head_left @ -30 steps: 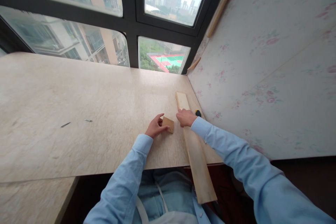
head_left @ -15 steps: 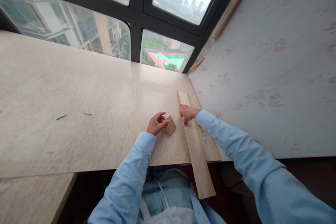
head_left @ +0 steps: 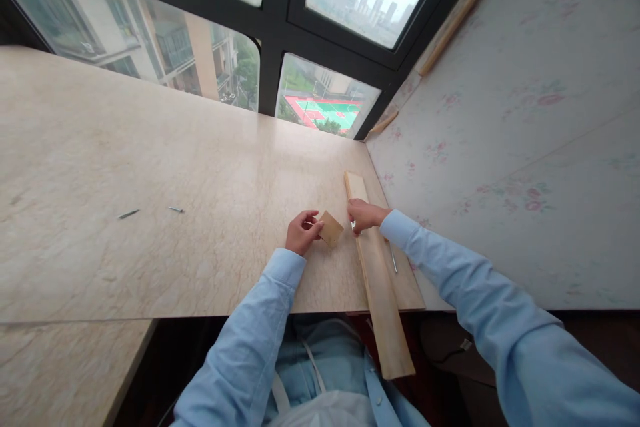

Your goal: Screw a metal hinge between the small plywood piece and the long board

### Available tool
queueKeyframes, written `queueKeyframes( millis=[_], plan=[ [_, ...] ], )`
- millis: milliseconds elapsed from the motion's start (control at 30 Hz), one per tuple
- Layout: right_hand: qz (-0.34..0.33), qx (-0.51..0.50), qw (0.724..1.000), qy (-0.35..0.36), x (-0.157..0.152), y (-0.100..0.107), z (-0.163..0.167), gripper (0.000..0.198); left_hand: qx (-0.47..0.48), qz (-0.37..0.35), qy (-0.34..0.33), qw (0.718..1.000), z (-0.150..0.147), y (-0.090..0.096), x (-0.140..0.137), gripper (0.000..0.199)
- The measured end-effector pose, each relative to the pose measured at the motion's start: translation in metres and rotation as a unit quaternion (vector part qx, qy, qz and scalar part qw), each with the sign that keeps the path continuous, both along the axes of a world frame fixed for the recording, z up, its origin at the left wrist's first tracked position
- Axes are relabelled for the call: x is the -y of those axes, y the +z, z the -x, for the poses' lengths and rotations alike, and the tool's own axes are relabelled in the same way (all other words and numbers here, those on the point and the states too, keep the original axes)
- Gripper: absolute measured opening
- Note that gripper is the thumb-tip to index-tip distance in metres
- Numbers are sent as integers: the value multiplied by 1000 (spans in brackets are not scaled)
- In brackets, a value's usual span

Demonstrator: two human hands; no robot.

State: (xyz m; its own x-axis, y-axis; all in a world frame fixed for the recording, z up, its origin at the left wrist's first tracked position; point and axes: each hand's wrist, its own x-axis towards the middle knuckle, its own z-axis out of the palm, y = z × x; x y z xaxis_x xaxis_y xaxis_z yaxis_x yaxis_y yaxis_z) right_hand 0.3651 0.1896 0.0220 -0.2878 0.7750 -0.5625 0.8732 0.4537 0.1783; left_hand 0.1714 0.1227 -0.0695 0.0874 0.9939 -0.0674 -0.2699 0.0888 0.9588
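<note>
My left hand (head_left: 301,232) pinches a small square brown piece (head_left: 331,229), flat like sandpaper or card, just above the sill, left of the board. A long pale wooden board (head_left: 379,290) lies lengthwise on the sill, its near end jutting past the front edge. Over the board's left edge, my right hand (head_left: 364,215) is closed with its fingers curled down. A small bright bit shows between those fingers, too small to name. Beside the board's right side lies a thin metal rod (head_left: 394,258), partly hidden behind it.
On the marble-patterned sill (head_left: 210,267), a pointed metal piece (head_left: 129,214) and a screw-like piece (head_left: 175,209) lie at left. A dark-framed window (head_left: 273,33) stands behind. The flowered wall (head_left: 500,167) bounds the right side.
The brown piece has turned and tilted in my left hand, shifting slightly toward the board. My right hand has moved little along the board's edge. The whole view has shifted a little.
</note>
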Motion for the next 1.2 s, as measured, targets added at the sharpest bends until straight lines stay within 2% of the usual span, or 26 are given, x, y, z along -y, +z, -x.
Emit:
queueKeyframes(
  millis=[200, 467, 667, 833, 1067, 1200],
  plan=[
    [-18, -105, 994, 25, 10, 1, -19, 46, 34, 53, 23, 998, -3, 5, -3, 45],
    [-44, -219, 974, 27, 25, -2, -37, 34, 3, 109, -28, 994, -27, 8, -11, 25],
    [-66, -270, 960, 20, 32, -7, -44, 47, -47, 133, -53, 989, -41, 9, -20, 10],
    [-81, -304, 949, 12, 38, -17, -52, 34, -82, 153, -49, 984, -51, 13, -28, 13],
    [-109, -376, 920, -20, 48, -27, -64, 37, -39, 203, -57, 977, -63, 20, -34, 24],
    [-123, -409, 904, -36, 51, -33, -69, 39, -24, 200, -78, 977, -65, 23, -37, 37]
  ],
)
